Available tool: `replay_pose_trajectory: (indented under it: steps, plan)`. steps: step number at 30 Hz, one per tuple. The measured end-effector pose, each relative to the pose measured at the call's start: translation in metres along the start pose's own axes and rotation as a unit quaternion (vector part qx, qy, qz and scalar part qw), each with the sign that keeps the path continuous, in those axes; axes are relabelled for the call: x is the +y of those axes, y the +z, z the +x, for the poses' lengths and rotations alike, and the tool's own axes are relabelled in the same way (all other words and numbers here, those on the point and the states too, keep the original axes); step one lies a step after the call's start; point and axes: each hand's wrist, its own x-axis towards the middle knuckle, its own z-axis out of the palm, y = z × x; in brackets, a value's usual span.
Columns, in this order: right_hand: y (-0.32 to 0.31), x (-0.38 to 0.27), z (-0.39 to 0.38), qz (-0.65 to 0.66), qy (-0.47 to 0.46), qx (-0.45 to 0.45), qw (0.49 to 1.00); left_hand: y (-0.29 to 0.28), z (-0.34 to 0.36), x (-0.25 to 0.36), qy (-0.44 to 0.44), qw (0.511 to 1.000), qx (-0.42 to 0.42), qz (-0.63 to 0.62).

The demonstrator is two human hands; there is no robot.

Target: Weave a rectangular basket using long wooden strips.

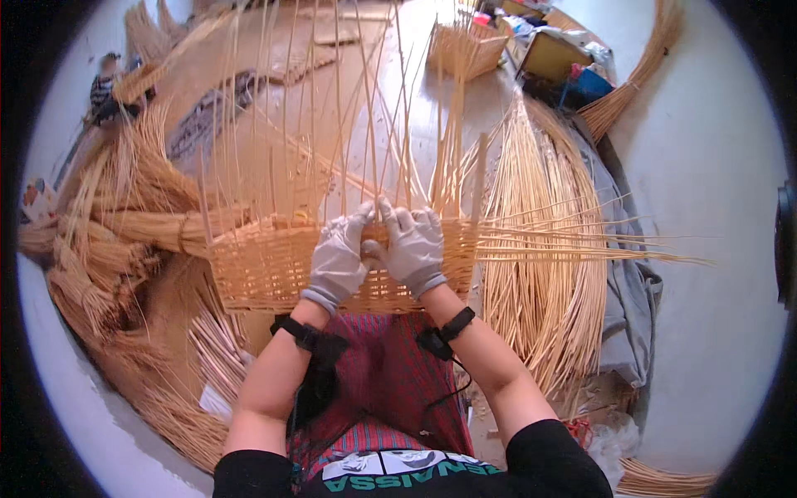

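In front of me stands a half-woven wicker basket (266,270), its tall upright stakes rising from the woven wall. My left hand (342,253), in a white glove, is at the wall's top edge, fingers curled in and pinching at a stake. Right beside it, my right hand (411,245), gloved too, closes on the same edge, the fingertips of both hands nearly meeting. Which strand each one grips is partly hidden by the gloves. Loose weaving rods (564,242) stick out past the basket's right end.
A wide fan of pale rods (540,307) lies on grey cloth at the right. Tied bundles (158,228) are heaped at the left, where a person (108,87) sits farther back. Another basket (465,50) and a blue container (585,87) stand at the far right.
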Motion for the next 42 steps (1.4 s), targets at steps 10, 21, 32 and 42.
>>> replay_pose_trajectory:
  steps: [10,21,32,42]
  plan:
    - [-0.003,-0.005,0.004,-0.004,0.026,-0.025,0.999,-0.006,0.002,-0.003,0.005,0.999,-0.040,-0.014]
    - [-0.003,-0.059,-0.004,0.077,-0.049,0.065,0.994,-0.093,-0.046,-0.048,-0.093,0.980,-0.023,0.173]
    - [0.035,-0.112,0.025,0.071,0.027,-0.021,0.997,-0.065,-0.053,-0.075,-0.057,0.980,0.026,0.189]
    - [0.060,-0.121,-0.147,0.203,-0.190,-0.354,0.893,-0.071,-0.071,-0.058,-0.056,0.976,0.020,0.209]
